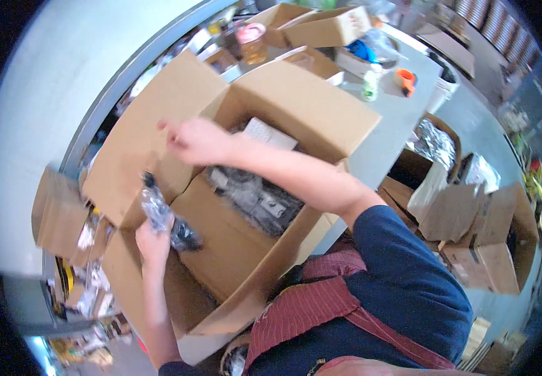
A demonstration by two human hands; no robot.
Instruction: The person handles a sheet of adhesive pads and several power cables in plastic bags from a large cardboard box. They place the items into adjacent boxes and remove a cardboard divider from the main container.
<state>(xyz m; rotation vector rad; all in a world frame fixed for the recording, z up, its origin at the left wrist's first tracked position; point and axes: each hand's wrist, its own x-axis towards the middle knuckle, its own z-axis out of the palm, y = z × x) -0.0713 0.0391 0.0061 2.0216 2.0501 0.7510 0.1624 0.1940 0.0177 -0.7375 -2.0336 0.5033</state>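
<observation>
A large open cardboard box (221, 257) stands before me on the table, its flaps folded outward. My left hand (153, 240) is closed around a clear plastic bag with black contents (156, 203), held over the box's left side. The exact kind of item inside the bag cannot be made out. Above the far left flap, my right hand (199, 141) reaches across the box, apart from the bag; its fingers are smeared by motion. Inside the box lie plastic-wrapped dark items (255, 197) and a white patterned package (269, 133), partly covered by my right forearm.
Beyond the box, the grey table (402, 131) carries an orange tape dispenser (405, 81), a small pale green bottle (370, 84), a clear tub (252, 44) and smaller cartons (327, 28). Open cartons (484, 263) stand on the right; another carton (61, 213) is at left.
</observation>
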